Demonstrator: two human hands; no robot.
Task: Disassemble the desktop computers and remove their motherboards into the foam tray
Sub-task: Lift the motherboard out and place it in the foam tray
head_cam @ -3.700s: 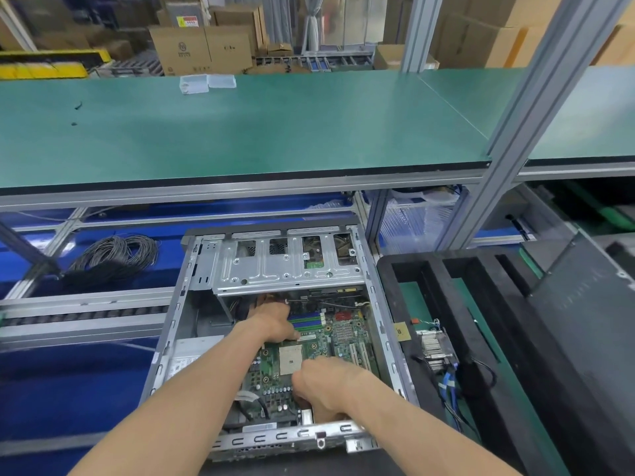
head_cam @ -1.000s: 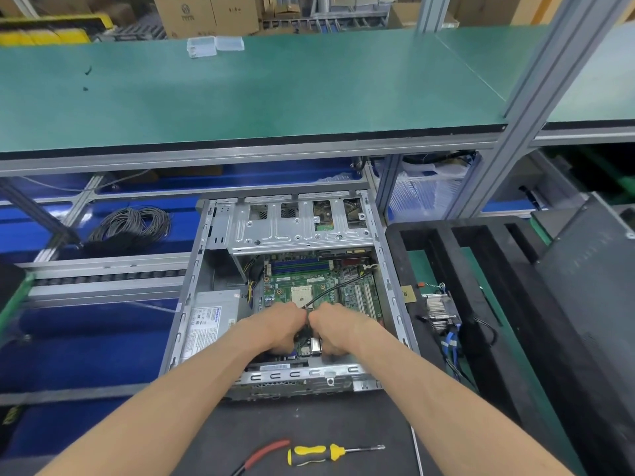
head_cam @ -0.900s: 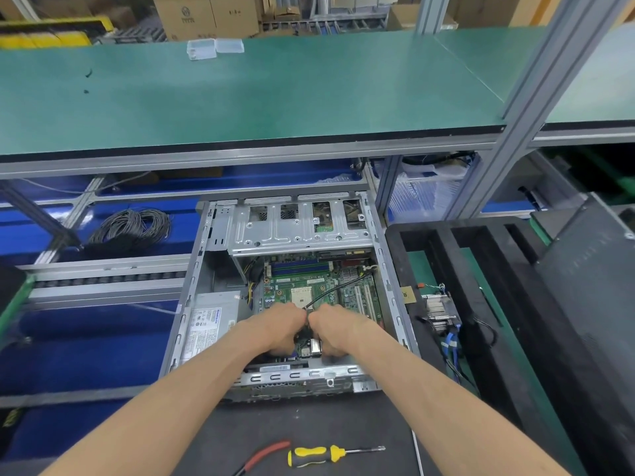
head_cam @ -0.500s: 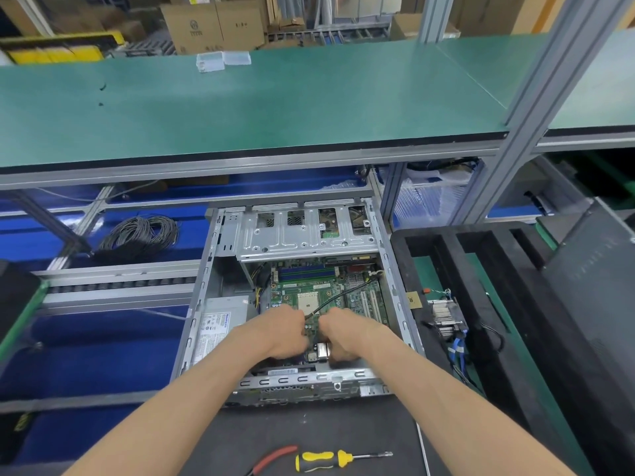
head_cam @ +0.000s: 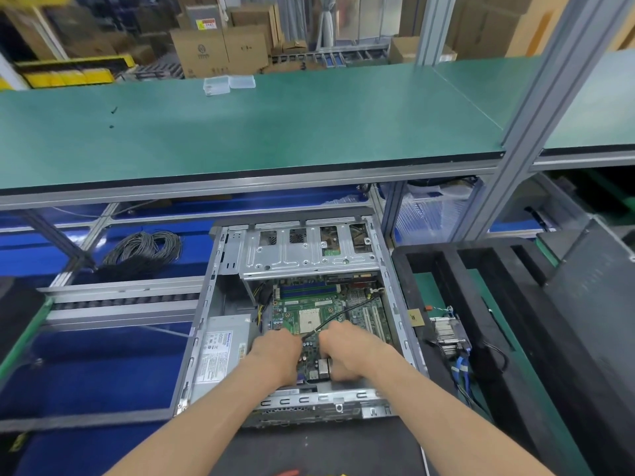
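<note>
Open computer case (head_cam: 220, 276) holding motherboard (head_cam: 309, 309), left hand (head_cam: 275, 355) and right hand (head_cam: 350, 352) gripping its near edge

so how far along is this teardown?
Done: grey metal computer case is open, CPU socket bare. In hand: left hand and right hand grip the green motherboard's near edge, still seated inside. Left: lift it into the black foam tray.

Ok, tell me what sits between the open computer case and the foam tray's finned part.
Head view: a small tan tag on the foam tray rim, between case wall and finned part.
</note>
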